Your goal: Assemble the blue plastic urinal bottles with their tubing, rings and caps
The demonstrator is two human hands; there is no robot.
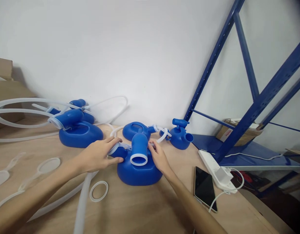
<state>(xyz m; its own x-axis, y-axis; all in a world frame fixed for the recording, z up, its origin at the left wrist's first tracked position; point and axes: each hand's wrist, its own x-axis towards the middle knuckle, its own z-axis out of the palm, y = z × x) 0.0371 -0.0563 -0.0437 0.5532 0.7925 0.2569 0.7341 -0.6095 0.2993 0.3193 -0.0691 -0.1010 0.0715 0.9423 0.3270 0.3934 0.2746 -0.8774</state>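
Observation:
A blue plastic urinal bottle (140, 175) stands on the table before me, with a blue cylinder-shaped funnel (139, 144) on top whose open, white-rimmed end faces me. My left hand (101, 154) grips the bottle's neck (120, 152) at its left side, thumb below and fingers over the translucent cap (114, 148). On the other side of the funnel, the fingertips of my right hand (158, 156) are pinched together near a translucent strap that runs behind the funnel. What exactly they pinch is partly hidden. A white sealing ring (99, 191) lies flat nearby.
More blue bottles stand behind, at left (80, 136), centre and right (180, 138). Translucent hoses (83, 204) curl across the left side. Strapped caps (48, 165) lie on the wooden table. A phone (205, 188) and white power strip (213, 169) sit right, beside blue shelving (257, 100).

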